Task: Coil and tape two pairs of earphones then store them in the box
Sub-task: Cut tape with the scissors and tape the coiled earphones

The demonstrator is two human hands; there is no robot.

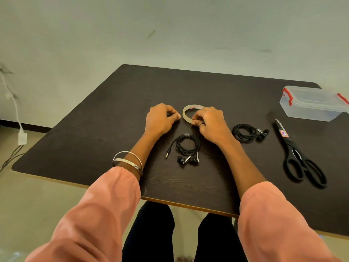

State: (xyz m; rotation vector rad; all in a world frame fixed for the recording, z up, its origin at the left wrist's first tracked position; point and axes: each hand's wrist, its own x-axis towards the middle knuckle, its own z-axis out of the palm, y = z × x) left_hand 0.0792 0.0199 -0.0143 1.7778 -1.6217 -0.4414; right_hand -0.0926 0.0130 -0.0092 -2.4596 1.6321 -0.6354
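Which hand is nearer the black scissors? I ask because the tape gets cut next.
Right. The right hand rests on the clear tape roll, with the black-handled scissors further to its right; the left hand lies beyond the roll, farther away.

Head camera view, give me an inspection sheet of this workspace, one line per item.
Surface: dark wood-grain table.
Job's things: two coiled earphones, near pair, right pair; tape roll; clear box, lid on, at far right.
Clutter: black scissors lying beside the box.
Hands: left hand curled, apparently pinching the tape end; right hand fingers holding the tape roll.
Cables: white cable and adapter at left wall.
Surroundings: pale wall, beige floor.
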